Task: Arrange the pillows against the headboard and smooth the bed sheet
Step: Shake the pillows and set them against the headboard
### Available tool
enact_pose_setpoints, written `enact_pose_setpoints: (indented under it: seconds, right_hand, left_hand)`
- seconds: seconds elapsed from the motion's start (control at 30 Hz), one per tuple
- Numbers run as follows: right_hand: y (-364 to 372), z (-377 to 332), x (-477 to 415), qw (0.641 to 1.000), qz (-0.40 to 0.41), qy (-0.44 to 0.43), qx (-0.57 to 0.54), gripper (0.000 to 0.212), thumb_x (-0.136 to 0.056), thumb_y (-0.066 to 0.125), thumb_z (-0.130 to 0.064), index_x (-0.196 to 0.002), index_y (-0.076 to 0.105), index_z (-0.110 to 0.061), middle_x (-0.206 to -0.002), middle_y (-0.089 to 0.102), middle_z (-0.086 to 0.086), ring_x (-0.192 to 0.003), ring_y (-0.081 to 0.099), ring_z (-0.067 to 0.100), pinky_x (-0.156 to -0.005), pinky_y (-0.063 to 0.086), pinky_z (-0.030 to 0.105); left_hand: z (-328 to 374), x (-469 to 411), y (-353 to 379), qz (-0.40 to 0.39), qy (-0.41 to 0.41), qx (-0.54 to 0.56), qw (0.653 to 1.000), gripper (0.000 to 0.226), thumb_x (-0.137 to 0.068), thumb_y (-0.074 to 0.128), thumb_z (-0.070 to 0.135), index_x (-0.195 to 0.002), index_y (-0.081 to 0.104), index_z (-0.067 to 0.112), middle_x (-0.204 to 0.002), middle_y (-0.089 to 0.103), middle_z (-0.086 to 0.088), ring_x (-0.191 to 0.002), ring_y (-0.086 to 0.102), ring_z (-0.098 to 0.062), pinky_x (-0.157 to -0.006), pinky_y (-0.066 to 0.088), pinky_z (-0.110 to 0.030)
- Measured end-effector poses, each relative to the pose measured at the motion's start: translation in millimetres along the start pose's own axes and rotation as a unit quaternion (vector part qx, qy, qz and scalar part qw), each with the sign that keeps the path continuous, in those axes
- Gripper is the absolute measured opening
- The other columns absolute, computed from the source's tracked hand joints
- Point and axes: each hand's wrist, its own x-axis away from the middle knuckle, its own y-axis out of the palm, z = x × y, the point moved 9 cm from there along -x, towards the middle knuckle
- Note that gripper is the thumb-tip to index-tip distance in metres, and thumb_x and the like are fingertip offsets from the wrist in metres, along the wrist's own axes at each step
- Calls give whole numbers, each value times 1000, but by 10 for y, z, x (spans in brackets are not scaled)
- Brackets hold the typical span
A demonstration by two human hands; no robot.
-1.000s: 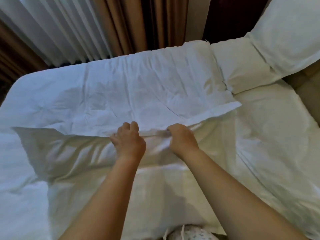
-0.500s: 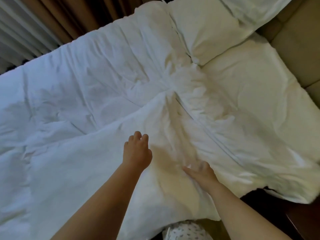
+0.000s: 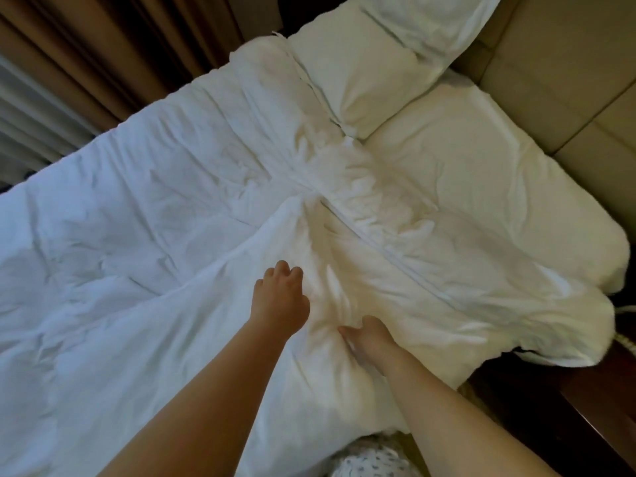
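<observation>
Both forearms reach forward and down over the bed. Left hand knuckles-up on the wrinkled white bed sheet, fingers curled together, tips against the fabric; can't tell if they pinch any. Right hand lower and nearer, palm pressed into the sheet, fingers laid together pointing left, partly sunk in a fold; no visible grip. The hands sit close together, not touching.

Count: two plump white fabric pillows at top right, one partly lying over the other, beside the beige padded headboard. One sheet, creased, folds converging mid-bed. Brown pleated curtains top left.
</observation>
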Motion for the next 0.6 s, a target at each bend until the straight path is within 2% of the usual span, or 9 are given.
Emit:
enact_pose_setpoints:
  seconds: [0.1,0.17,0.23,0.4,0.47,0.6]
  right_hand:
    - [116,-134,187,999,4,-33,33,39,-85,59,-35,-113,62,-8,-108,66,8,-95,62,27,-82,50,31]
    - [204,-233,375,999,4,-52,13,29,-83,59,-33,-103,65,-12,-94,68,2,-84,63,23,-78,51,31]
    - [320,-338,589,997,6,-78,3,27,-84,58,-30,-104,67,-14,-86,66,-2,-79,62,19,-73,50,30]
    - [692,-497,1167,987,42,-146,50,27,-83,56,-26,-104,69,-14,-100,70,6,-93,65,27,-88,53,40]
    - [894,-511,1406,980,68,-171,76,26,-83,55,-26,-102,68,-14,-99,70,7,-92,65,28,-85,54,39]
    - [1403,-484,1878,959,112,-204,159,24,-88,52,-32,-97,63,-13,-97,66,7,-92,63,31,-72,47,31]
  left_hand:
    - [-53,163,-89,10,6,4,1000,21,-82,48,11,-101,55,10,-107,49,-4,-91,48,-23,-76,36,-29]
    - [-122,288,-156,16,5,2,1000,17,-82,48,13,-98,54,10,-104,49,-4,-89,46,-22,-76,36,-30]
    - [-230,425,-257,30,-3,3,1000,14,-81,49,14,-95,52,11,-101,48,-3,-85,44,-20,-76,34,-30]
    - [-625,820,-540,71,-44,57,995,11,-82,49,19,-86,43,12,-91,43,-2,-84,43,-22,-74,34,-33]
    - [-853,1013,-599,75,-70,98,990,17,-85,49,26,-92,47,11,-96,44,-4,-89,45,-25,-77,37,-35]
    - [-1346,1452,-617,62,-115,147,980,45,-91,40,43,-117,50,9,-115,47,-10,-109,48,-31,-85,37,-39]
